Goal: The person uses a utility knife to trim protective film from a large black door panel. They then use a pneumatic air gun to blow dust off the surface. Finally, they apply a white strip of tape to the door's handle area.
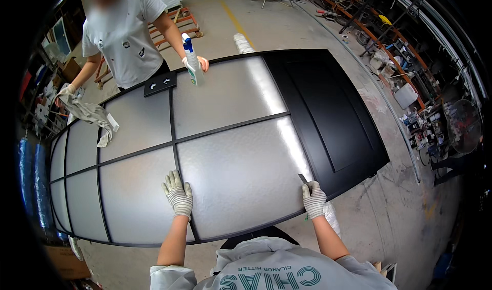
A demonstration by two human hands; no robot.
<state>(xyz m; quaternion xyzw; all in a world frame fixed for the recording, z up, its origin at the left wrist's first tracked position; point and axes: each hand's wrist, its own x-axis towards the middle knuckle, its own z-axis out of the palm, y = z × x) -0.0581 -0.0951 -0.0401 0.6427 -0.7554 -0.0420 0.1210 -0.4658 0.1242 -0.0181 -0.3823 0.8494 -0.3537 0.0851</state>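
A large black-framed door (328, 110) with frosted glass panes lies flat before me. My left hand (179, 195), in a striped knit glove, rests with fingers stretched out on a black glazing bar and the glass beside it. My right hand (314, 198), gloved alike, is closed on a small dark flat blade (302, 177), perhaps a scraper. The blade's tip points up and left over the corner of the near right pane (238, 172); whether it touches the glass I cannot tell.
Across the door a co-worker (125, 31) holds a blue-and-white spray bottle (191, 62) and a grey cloth (92, 113). A black lock plate (160, 84) sits on the far edge. Plastic-wrapped supports (243, 43) show under the door. A cluttered rack (394, 69) stands to the right.
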